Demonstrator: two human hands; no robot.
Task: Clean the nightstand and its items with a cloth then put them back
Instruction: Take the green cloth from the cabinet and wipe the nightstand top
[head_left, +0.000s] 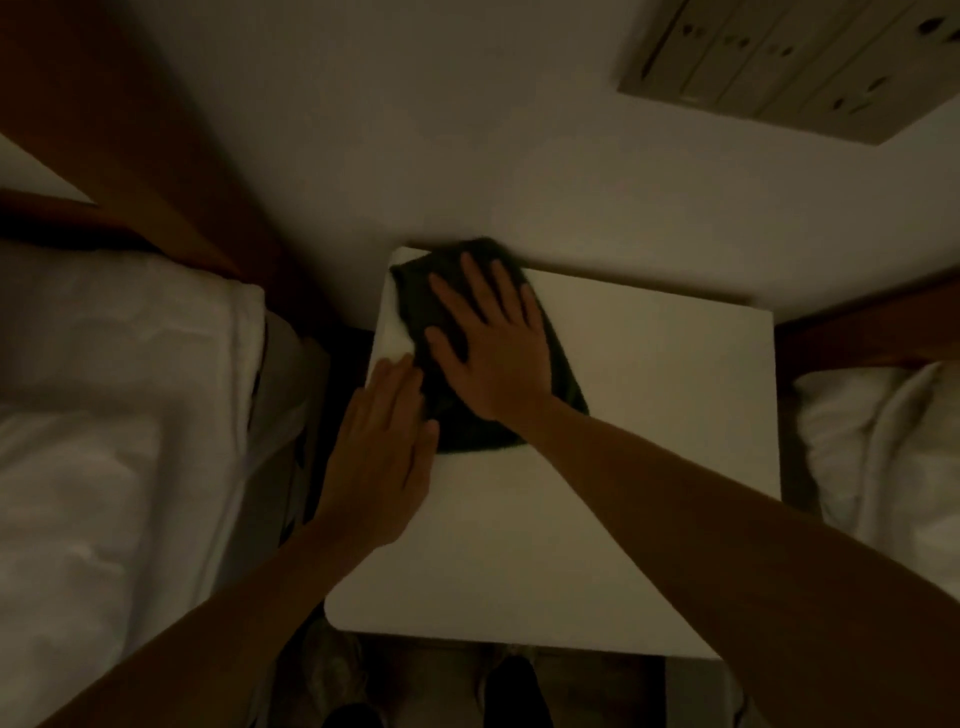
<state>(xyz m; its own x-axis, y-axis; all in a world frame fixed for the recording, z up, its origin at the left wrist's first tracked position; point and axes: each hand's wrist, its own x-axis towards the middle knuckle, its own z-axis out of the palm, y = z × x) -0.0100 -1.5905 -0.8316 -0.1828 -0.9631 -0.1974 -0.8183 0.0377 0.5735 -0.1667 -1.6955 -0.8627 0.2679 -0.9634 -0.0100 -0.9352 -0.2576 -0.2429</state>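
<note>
A dimly lit bedroom, seen from above. A square white nightstand with rounded corners (597, 467) stands against a plain pale wall (415, 130), between two beds made up with rumpled white bedding (104, 415), each with a dark reddish-brown wooden headboard (171, 171). A pale multi-socket panel (789, 57) is fixed to the wall.

Right hand (488, 353) hides much of the cloth (457, 415) (dim light)
</note>
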